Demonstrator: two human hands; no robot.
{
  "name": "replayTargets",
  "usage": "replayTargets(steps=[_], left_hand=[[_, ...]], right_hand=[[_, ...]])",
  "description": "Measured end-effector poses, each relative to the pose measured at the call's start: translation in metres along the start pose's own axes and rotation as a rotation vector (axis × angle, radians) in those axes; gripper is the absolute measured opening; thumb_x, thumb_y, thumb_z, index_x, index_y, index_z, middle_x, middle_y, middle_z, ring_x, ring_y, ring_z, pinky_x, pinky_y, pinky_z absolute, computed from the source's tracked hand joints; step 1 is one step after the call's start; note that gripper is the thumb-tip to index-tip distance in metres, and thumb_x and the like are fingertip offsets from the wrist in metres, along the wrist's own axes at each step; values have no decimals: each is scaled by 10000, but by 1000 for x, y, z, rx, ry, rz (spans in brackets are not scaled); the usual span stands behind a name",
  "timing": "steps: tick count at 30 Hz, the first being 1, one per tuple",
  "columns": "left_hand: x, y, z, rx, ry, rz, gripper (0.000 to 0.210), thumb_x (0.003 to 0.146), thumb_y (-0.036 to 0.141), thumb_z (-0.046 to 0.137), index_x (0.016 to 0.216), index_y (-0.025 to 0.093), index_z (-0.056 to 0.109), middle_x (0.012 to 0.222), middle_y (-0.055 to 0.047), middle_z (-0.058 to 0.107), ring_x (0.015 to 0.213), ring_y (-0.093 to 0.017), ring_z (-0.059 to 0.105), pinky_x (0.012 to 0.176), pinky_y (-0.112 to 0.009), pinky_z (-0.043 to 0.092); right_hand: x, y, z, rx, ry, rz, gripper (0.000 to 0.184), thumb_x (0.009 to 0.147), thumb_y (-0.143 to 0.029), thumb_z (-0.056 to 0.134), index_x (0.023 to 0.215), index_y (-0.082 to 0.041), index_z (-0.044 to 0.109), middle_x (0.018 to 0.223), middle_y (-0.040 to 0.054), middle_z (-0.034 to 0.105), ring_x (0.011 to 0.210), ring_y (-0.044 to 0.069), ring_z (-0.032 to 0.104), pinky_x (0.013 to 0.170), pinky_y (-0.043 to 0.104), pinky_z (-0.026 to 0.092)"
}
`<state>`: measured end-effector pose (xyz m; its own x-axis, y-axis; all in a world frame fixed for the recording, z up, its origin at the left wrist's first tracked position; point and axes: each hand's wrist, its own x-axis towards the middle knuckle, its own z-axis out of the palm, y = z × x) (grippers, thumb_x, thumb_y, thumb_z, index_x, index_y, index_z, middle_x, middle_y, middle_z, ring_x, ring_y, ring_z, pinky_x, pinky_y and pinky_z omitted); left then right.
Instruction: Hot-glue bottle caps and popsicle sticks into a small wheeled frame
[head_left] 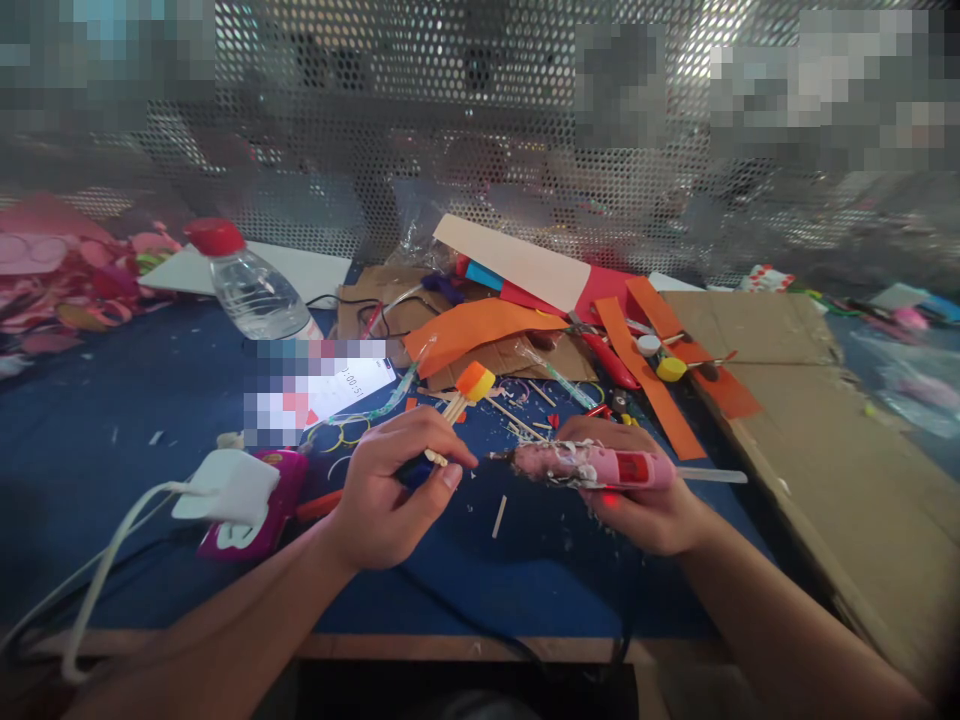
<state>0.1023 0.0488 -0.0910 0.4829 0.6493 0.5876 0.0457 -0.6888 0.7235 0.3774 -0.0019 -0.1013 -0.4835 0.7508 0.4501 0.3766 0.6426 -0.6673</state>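
Over the blue counter (pixel 555 605), your left hand (pixel 394 490) pinches a small pale-ended piece (pixel 435 458) between thumb and finger; your right hand (pixel 649 515) grips the pink glue gun (pixel 592 466), its nozzle (pixel 496 456) near that piece. Best keep skin off the probably hot nozzle, dab sparingly, and avoid the orange-and-yellow block (pixel 475 381) beyond.

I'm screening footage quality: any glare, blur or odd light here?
Head view: the phone screen glares; blocky pixelation masks patches beside it and along the top; a red glow tints the right hand below the glue gun; the perforated panel looks hazy.
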Motion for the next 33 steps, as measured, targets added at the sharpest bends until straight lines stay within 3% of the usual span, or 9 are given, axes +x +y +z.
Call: replayTargets(steps=[4, 9, 18, 22, 29, 33], left_hand=[[0, 0, 0, 51, 42, -2, 149, 872, 90, 643, 958, 181, 724, 831, -27, 704, 759, -147, 638, 736, -321, 502], [0, -1, 4, 81, -2, 31, 175, 833, 94, 699, 987, 164, 746, 837, -53, 720, 754, -161, 656, 710, -322, 528], [1, -2, 7, 58, -33, 38, 95, 830, 79, 714, 875, 152, 756, 749, -49, 720, 686, -141, 644, 660, -294, 522], [3, -2, 6, -9, -36, -42, 92, 832, 84, 722, 834, 167, 763, 724, -29, 725, 669, -124, 642, 651, -267, 517], [7, -2, 2, -116, -147, -267, 107, 844, 148, 691, 754, 173, 745, 698, -9, 695, 632, -112, 605, 620, -251, 487], [8, -1, 3, -111, -117, -319, 148, 869, 201, 679, 727, 175, 711, 698, -12, 683, 640, -125, 582, 629, -271, 477]], right_hand=[[2, -2, -1, 16, -34, -51, 216, 1005, -350, 492, 994, -228, 670, 860, 80, 650, 794, 238, 615, 707, 388, 511], [2, -1, 2, 45, -21, -93, 201, 1010, -382, 518, 990, -225, 643, 877, 80, 650, 827, 241, 611, 746, 390, 506], [1, -1, 3, 64, -41, -86, 186, 995, -383, 541, 980, -212, 612, 884, 80, 645, 829, 231, 612, 731, 370, 497], [1, -1, 4, 52, -51, -76, 170, 988, -368, 543, 982, -208, 601, 903, 88, 651, 841, 232, 611, 735, 370, 494], [0, -1, 5, 59, -72, -80, 118, 965, -319, 556, 940, -207, 587, 903, 86, 642, 829, 223, 595, 729, 359, 488], [-1, 0, 5, 63, -73, -84, 130, 965, -335, 559, 952, -211, 594, 904, 85, 643, 836, 233, 604, 731, 364, 493]])
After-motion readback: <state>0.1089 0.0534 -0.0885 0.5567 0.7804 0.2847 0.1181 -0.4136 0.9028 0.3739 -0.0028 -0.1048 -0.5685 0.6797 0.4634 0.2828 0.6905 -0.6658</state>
